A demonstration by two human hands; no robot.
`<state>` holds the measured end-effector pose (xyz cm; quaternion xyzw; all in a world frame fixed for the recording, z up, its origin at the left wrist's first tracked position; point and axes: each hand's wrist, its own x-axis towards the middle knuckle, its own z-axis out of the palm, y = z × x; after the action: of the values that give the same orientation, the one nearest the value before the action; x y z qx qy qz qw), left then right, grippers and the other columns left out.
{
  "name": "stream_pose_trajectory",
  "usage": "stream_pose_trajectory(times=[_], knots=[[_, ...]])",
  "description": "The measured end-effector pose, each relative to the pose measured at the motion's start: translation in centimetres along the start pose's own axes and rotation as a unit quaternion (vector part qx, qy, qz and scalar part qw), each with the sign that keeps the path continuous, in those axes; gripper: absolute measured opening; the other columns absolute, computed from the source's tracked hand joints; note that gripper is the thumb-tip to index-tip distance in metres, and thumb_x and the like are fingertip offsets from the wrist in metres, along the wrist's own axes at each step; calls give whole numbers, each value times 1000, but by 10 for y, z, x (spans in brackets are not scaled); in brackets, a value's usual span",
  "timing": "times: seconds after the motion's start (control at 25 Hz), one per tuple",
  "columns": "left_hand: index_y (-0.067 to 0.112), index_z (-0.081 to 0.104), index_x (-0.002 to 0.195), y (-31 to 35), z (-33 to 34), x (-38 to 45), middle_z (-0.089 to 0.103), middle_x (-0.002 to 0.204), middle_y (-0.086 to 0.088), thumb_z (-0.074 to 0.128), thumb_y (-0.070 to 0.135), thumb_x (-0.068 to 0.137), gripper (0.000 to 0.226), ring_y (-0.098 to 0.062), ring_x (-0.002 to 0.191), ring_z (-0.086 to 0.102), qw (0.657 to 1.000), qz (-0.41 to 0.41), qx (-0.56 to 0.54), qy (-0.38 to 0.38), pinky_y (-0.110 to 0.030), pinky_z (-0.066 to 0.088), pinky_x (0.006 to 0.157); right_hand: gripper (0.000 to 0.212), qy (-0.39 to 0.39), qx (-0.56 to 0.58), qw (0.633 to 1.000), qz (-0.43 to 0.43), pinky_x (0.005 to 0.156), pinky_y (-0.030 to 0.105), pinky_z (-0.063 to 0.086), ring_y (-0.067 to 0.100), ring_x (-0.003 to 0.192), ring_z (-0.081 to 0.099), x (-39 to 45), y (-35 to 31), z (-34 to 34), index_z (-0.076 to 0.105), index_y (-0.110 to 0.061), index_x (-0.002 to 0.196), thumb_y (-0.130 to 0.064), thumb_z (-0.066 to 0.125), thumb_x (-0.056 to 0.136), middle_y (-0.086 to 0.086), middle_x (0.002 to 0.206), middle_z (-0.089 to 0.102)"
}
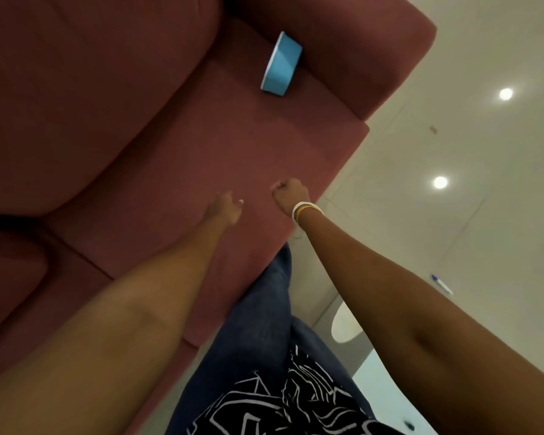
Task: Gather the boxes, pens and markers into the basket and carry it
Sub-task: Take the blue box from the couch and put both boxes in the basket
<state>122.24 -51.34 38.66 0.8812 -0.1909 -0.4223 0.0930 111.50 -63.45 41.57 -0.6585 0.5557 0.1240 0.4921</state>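
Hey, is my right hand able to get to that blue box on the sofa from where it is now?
Probably yes, with a forward lean. The right hand hovers over the seat cushion, and nothing lies between it and the blue box propped against the armrest. The fingers look curled and empty.

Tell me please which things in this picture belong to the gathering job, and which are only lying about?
For the job:
- blue box, in the sofa corner by the armrest
- pen, on the floor
No basket is in view.

Only there:
- sofa
- white round object by the right arm, partly hidden
- small dark thing at the bottom edge, unclear
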Motion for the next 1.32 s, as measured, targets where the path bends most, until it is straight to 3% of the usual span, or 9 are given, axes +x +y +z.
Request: stream_pose_trajectory(times=[0.24, 0.36, 0.56, 0.72, 0.84, 1.04, 1.12, 1.2, 1.32], knots=[[15, 39, 143, 48, -33, 97, 23, 158, -15, 50, 34, 96, 52, -29, 146, 23, 1000, -28, -3, -9, -43, 28, 117, 30, -12, -13, 999, 45, 87, 28, 46, 34, 110, 62, 118, -69, -21, 65, -8, 115, -17, 50, 91, 16, 117, 67], [26, 17, 152, 63, -53, 140, -10, 162, -7, 55, 43, 92, 73, -27, 150, -1, 999, -32, 6, -32, -57, 18, 117, 60, 49, 55, 997, 33, 97, 31, 43, 36, 119, 55, 169, -108, -30, 42, -9, 138, -19, 65, 83, 19, 132, 53], [33, -35, 142, 69, -47, 166, -51, 144, -6, 76, 57, 67, 136, -28, 141, -35, 973, -52, 146, -170, -69, 6, 109, 124, 167, 173, 969, 47, 100, 46, 46, 42, 114, 54, 231, -176, -27, 4, -25, 153, -51, 83, 61, 19, 136, 34], [30, -46, 134, 69, -39, 173, -58, 136, -9, 80, 59, 58, 150, -33, 136, -42, 960, -76, 173, -204, -70, 4, 108, 113, 209, 149, 964, 72, 96, 45, 49, 42, 108, 59, 258, -187, -28, 4, -21, 154, -35, 79, 70, 20, 132, 38], [30, -45, 135, 71, -46, 172, -58, 137, -8, 81, 55, 60, 149, -32, 136, -42, 958, -78, 174, -214, -70, 6, 109, 93, 181, 102, 978, 31, 93, 37, 46, 40, 108, 57, 248, -167, -30, 22, -17, 149, -27, 74, 72, 19, 126, 46], [27, -27, 147, 73, -60, 163, -43, 149, -10, 77, 47, 72, 129, -34, 143, -30, 971, -60, 136, -185, -48, 4, 120, 74, 98, 145, 984, 19, 92, 35, 50, 29, 106, 60, 191, -101, -29, 45, -13, 133, -18, 80, 69, 11, 120, 60], [25, 6, 154, 72, -58, 156, -17, 161, -11, 70, 39, 82, 97, -31, 150, -3, 994, -35, 37, -99, -41, 16, 121, 65, 49, 229, 969, 78, 82, 39, 54, 27, 100, 63, 159, -71, -22, 50, -13, 128, -11, 79, 70, 7, 114, 64], [18, 40, 144, 73, -53, 142, 30, 155, -11, 62, 34, 89, 62, -27, 138, 37, 993, -39, -102, -37, -37, 35, 112, 51, 1, 313, 937, 156, 72, 39, 55, 26, 89, 64, 125, -40, -16, 54, -12, 119, -3, 74, 72, 7, 106, 64], [24, 55, 129, 75, -34, 91, 58, 128, 0, 58, 40, 91, 41, -22, 109, 57, 937, -114, -311, -115, -44, 46, 98, 43, -42, 385, 896, 218, 85, 48, 57, 28, 87, 63, 68, 10, -4, 59, -8, 115, 2, 66, 74, 11, 103, 62]])
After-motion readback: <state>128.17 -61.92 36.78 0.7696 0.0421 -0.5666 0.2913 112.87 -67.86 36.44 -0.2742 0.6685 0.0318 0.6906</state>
